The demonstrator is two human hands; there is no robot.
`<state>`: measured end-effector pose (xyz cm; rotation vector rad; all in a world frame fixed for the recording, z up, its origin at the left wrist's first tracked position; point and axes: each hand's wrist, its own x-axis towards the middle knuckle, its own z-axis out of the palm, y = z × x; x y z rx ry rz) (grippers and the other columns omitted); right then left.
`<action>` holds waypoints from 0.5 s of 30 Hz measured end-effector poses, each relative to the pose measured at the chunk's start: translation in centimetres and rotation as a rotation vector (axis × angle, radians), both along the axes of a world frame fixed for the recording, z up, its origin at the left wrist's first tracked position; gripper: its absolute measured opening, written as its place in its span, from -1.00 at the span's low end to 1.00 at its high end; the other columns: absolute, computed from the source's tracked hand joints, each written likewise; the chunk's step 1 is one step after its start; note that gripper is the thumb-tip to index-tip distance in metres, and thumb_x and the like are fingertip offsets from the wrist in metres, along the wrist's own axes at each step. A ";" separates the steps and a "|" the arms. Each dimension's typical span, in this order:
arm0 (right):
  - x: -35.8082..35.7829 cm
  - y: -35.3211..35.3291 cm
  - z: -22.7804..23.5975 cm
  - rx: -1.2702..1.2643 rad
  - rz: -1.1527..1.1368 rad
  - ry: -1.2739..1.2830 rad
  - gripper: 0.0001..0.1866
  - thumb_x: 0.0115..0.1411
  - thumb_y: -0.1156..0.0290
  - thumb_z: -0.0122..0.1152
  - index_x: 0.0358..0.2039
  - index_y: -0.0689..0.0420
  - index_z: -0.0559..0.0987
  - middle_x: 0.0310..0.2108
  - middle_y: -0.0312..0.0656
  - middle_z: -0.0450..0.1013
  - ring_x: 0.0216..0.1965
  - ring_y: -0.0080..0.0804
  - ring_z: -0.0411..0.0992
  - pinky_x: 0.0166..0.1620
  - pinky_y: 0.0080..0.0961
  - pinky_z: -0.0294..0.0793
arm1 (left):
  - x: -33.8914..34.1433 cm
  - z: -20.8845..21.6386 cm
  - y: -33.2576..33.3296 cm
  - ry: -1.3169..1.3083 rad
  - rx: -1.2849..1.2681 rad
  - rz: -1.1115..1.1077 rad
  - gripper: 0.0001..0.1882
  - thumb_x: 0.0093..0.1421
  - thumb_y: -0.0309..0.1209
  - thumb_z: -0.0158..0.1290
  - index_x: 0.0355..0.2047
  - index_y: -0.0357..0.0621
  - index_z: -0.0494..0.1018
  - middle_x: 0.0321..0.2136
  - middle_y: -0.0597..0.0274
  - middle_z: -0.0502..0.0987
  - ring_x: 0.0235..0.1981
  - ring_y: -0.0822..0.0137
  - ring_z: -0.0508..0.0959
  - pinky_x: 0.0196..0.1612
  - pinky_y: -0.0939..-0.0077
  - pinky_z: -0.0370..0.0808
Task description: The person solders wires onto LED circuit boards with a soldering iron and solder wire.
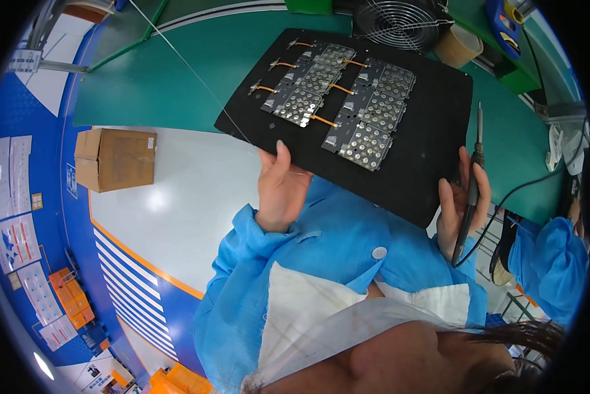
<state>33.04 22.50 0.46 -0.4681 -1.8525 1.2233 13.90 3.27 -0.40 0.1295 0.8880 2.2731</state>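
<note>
A flat black board (426, 125) is tilted above the green bench, its near edge towards me. Two rows of small circuit boards (366, 146) lie on it, with shiny round metal spots and short orange ribbon cables (323, 121). My left hand (284, 187) grips the board's near edge, thumb on top and the other fingers partly hidden beneath. In my closed right hand (464, 210) is a soldering iron (473, 180), its tip pointing up and away from me. That hand is beside the board's right near corner; whether it also supports the board I cannot tell.
The green bench top (157, 92) stretches behind the board. A fan with a wire guard (400, 25) and a tape roll (458, 47) stand at the back. The iron's black cable (524, 187) loops right, near another person's blue sleeve (551, 262). A cardboard box (115, 159) is at left.
</note>
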 end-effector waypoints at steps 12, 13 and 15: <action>-2.8 -0.4 0.4 0.025 0.154 0.006 -0.61 0.27 0.60 -0.06 0.12 0.26 0.28 0.10 0.17 0.30 0.13 -0.07 0.33 0.05 -0.32 0.48 | -16.1 1.2 -13.4 0.293 -0.014 0.566 -0.64 0.35 -0.33 -0.15 0.15 -0.02 0.22 0.10 0.21 0.38 0.08 0.19 0.40 0.14 0.13 0.35; -2.8 -0.3 0.3 0.037 0.132 -0.021 -0.62 0.28 0.60 -0.06 0.12 0.26 0.29 0.09 0.16 0.31 0.12 -0.08 0.34 0.05 -0.32 0.48 | -18.0 1.9 -13.2 0.348 -0.020 0.620 -0.65 0.34 -0.33 -0.13 0.12 -0.06 0.26 0.08 0.15 0.39 0.07 0.17 0.40 0.15 0.13 0.33; -2.8 0.1 -0.2 0.050 0.069 -0.037 -0.65 0.28 0.59 -0.05 0.09 0.27 0.33 0.06 0.14 0.34 0.08 -0.11 0.39 0.03 -0.33 0.49 | -23.3 2.5 -12.5 0.429 -0.021 0.629 -0.65 0.33 -0.33 -0.12 0.10 -0.08 0.29 0.06 0.09 0.41 0.07 0.12 0.40 0.16 0.06 0.30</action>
